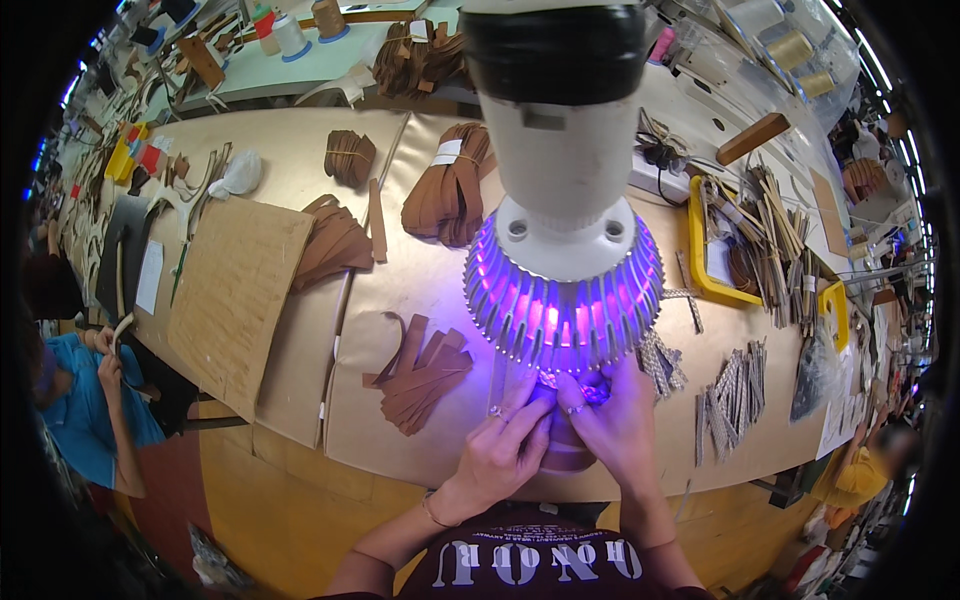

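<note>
Beneath a white lamp (pixel 560 250) with a finned, purple-glowing rim, both my hands are close together at a small work piece. My left hand (pixel 500 445) is closed, its fingertips pinching the piece from the left. On the right, my right hand (pixel 615 425) is closed with thumb and fingers on a braided strip (pixel 592 393) lit purple. A brown leather strip (pixel 568 455) shows below and between the hands; how it joins the braid is hidden by my fingers and the lamp. Left of my hands lies a fanned pile of brown leather strips (pixel 430 385).
Patterned braided strips (pixel 732 400) lie to the right. A yellow tray (pixel 728 290) stands behind them. Bundled brown strips (pixel 445 195) and a wooden board (pixel 240 300) are on the table's far and left parts. A person in blue (pixel 90 400) works at the left.
</note>
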Action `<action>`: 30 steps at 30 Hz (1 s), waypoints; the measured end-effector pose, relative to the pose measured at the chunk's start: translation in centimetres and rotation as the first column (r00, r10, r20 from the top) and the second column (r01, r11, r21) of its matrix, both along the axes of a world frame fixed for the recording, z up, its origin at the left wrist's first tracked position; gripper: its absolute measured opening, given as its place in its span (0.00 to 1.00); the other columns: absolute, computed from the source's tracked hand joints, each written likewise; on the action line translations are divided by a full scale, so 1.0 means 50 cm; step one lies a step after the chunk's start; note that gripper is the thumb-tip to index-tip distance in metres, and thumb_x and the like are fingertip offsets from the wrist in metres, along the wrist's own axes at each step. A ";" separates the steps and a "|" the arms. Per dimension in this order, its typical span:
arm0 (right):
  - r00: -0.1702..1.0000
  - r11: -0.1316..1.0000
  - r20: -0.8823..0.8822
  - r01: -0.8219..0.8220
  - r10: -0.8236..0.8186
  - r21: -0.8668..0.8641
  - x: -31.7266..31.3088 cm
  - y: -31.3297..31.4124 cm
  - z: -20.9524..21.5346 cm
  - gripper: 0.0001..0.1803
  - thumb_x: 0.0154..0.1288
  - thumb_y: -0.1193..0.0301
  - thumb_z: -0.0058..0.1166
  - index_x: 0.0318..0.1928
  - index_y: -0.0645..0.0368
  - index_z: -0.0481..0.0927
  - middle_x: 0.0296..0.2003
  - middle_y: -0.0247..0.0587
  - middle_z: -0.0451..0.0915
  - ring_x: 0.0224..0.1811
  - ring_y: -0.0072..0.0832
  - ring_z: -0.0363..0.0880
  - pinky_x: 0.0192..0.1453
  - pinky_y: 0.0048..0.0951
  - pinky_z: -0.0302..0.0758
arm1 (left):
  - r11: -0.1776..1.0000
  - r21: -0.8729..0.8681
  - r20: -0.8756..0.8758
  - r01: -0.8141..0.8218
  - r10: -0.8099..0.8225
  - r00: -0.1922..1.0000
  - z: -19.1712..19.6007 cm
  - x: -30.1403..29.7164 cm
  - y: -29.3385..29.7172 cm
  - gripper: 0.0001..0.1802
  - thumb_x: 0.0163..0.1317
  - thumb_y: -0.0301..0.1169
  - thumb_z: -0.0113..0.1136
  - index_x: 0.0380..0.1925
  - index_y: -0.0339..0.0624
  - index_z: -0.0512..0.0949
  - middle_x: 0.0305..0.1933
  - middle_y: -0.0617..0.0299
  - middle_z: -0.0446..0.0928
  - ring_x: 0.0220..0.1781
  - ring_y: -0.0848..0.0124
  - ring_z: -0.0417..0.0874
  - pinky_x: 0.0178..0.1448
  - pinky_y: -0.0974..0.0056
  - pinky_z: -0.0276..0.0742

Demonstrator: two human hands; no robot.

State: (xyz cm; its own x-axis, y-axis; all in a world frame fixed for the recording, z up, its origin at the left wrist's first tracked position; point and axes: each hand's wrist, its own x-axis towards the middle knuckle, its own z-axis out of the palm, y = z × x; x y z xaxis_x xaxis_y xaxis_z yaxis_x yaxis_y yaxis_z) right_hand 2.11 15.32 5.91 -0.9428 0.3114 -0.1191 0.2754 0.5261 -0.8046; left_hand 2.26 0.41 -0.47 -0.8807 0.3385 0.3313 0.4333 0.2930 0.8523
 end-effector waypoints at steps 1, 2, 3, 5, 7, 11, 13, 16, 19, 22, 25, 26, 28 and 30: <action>1.000 1.000 0.026 -0.007 0.007 0.002 -0.002 0.002 0.003 0.18 0.61 0.68 0.64 0.45 0.60 0.69 0.24 0.43 0.76 0.24 0.36 0.78 0.31 0.35 0.73 | 1.000 0.000 -0.006 0.003 -0.003 1.000 0.000 -0.001 0.000 0.14 0.59 0.23 0.64 0.47 0.35 0.80 0.58 0.41 0.77 0.48 0.51 0.86 0.49 0.58 0.83; 1.000 0.999 0.003 -0.030 0.030 0.037 -0.003 0.003 0.005 0.18 0.61 0.67 0.64 0.45 0.60 0.69 0.24 0.44 0.76 0.25 0.38 0.79 0.31 0.37 0.74 | 1.000 0.000 -0.017 0.009 -0.009 1.000 -0.001 -0.001 0.000 0.15 0.60 0.23 0.64 0.47 0.35 0.80 0.58 0.40 0.77 0.48 0.50 0.86 0.49 0.58 0.83; 0.999 0.998 -0.011 -0.041 0.042 0.054 -0.004 0.004 0.007 0.19 0.61 0.66 0.63 0.45 0.60 0.69 0.24 0.44 0.77 0.25 0.41 0.79 0.31 0.38 0.74 | 1.000 0.003 -0.032 0.011 -0.011 0.999 -0.001 -0.003 0.000 0.15 0.60 0.23 0.64 0.48 0.35 0.80 0.58 0.40 0.77 0.48 0.50 0.86 0.49 0.58 0.83; 0.998 0.994 -0.026 -0.058 0.060 0.090 -0.004 0.006 0.011 0.19 0.61 0.65 0.63 0.45 0.60 0.69 0.24 0.45 0.77 0.26 0.43 0.80 0.31 0.40 0.74 | 1.000 -0.002 -0.046 0.017 -0.017 0.999 0.000 -0.005 0.000 0.15 0.60 0.23 0.64 0.48 0.35 0.80 0.59 0.40 0.77 0.49 0.50 0.86 0.50 0.57 0.83; 0.996 0.991 -0.041 -0.071 0.076 0.116 -0.004 0.008 0.012 0.19 0.61 0.65 0.63 0.44 0.60 0.70 0.25 0.45 0.78 0.26 0.44 0.81 0.31 0.42 0.73 | 1.000 -0.018 -0.041 0.019 -0.020 0.999 0.001 -0.004 0.000 0.16 0.60 0.23 0.63 0.49 0.35 0.80 0.59 0.40 0.76 0.50 0.49 0.85 0.51 0.57 0.83; 0.996 0.992 -0.010 -0.083 0.084 0.091 -0.008 0.010 0.016 0.17 0.62 0.65 0.62 0.44 0.59 0.70 0.25 0.44 0.79 0.27 0.44 0.81 0.31 0.42 0.73 | 0.998 -0.049 -0.035 0.032 -0.034 0.999 0.002 -0.004 0.000 0.16 0.60 0.23 0.63 0.49 0.36 0.80 0.60 0.40 0.76 0.53 0.49 0.84 0.53 0.57 0.82; 0.996 0.994 0.001 -0.090 0.090 0.063 -0.008 0.010 0.025 0.17 0.64 0.63 0.61 0.45 0.58 0.70 0.26 0.44 0.80 0.29 0.44 0.82 0.33 0.42 0.73 | 0.998 -0.054 -0.038 0.039 -0.041 0.998 0.003 -0.007 -0.001 0.16 0.59 0.23 0.63 0.49 0.36 0.80 0.60 0.40 0.75 0.54 0.49 0.84 0.53 0.57 0.82; 0.983 0.918 -0.019 -0.161 0.180 0.362 0.015 0.014 0.059 0.18 0.62 0.63 0.64 0.44 0.60 0.75 0.25 0.44 0.80 0.25 0.41 0.81 0.32 0.39 0.74 | 0.997 -0.067 -0.046 0.038 -0.041 0.998 0.007 -0.010 0.000 0.16 0.60 0.23 0.63 0.50 0.37 0.80 0.60 0.40 0.76 0.53 0.49 0.84 0.53 0.57 0.82; 0.970 0.834 0.155 -0.241 0.187 0.496 0.046 0.035 0.101 0.16 0.67 0.56 0.57 0.38 0.57 0.78 0.26 0.43 0.80 0.27 0.43 0.79 0.36 0.42 0.69 | 0.997 -0.076 -0.056 0.029 -0.034 0.998 0.016 -0.009 0.001 0.16 0.60 0.23 0.63 0.49 0.38 0.80 0.59 0.40 0.76 0.52 0.50 0.84 0.52 0.57 0.82; 0.975 0.842 0.138 -0.218 0.172 0.494 0.047 0.060 0.113 0.18 0.67 0.55 0.57 0.32 0.58 0.80 0.24 0.42 0.79 0.25 0.43 0.77 0.34 0.42 0.68 | 0.994 -0.103 0.025 0.034 -0.032 0.999 0.026 -0.006 0.002 0.14 0.60 0.21 0.62 0.47 0.36 0.81 0.58 0.39 0.77 0.54 0.50 0.84 0.55 0.59 0.80; 0.978 0.874 0.138 -0.200 0.154 0.442 0.043 0.075 0.105 0.18 0.67 0.56 0.57 0.30 0.59 0.81 0.24 0.42 0.79 0.25 0.44 0.78 0.35 0.42 0.69 | 0.990 -0.137 0.001 0.037 -0.038 0.999 0.032 -0.009 0.001 0.14 0.61 0.21 0.62 0.48 0.37 0.80 0.59 0.39 0.77 0.56 0.50 0.83 0.57 0.58 0.79; 0.980 0.887 0.130 -0.190 0.148 0.421 0.043 0.078 0.101 0.18 0.67 0.56 0.57 0.30 0.59 0.81 0.24 0.42 0.80 0.25 0.44 0.78 0.36 0.42 0.69 | 0.988 -0.144 -0.007 0.047 -0.049 0.999 0.033 -0.010 0.001 0.14 0.61 0.21 0.62 0.48 0.37 0.80 0.59 0.39 0.77 0.56 0.50 0.83 0.57 0.58 0.79; 0.983 0.911 0.125 -0.171 0.133 0.376 0.045 0.080 0.093 0.18 0.67 0.57 0.56 0.31 0.59 0.81 0.25 0.43 0.80 0.25 0.44 0.78 0.36 0.42 0.70 | 0.988 -0.146 -0.010 0.052 -0.054 0.999 0.035 -0.012 0.002 0.14 0.61 0.21 0.62 0.48 0.37 0.80 0.59 0.40 0.77 0.56 0.50 0.83 0.57 0.59 0.79; 0.986 0.921 0.105 -0.161 0.132 0.356 0.048 0.084 0.086 0.18 0.68 0.57 0.56 0.31 0.59 0.81 0.25 0.43 0.81 0.25 0.44 0.79 0.37 0.42 0.70 | 0.984 -0.172 -0.052 0.048 -0.058 0.997 0.035 -0.016 0.003 0.14 0.61 0.23 0.63 0.47 0.37 0.81 0.58 0.39 0.77 0.53 0.50 0.84 0.55 0.58 0.81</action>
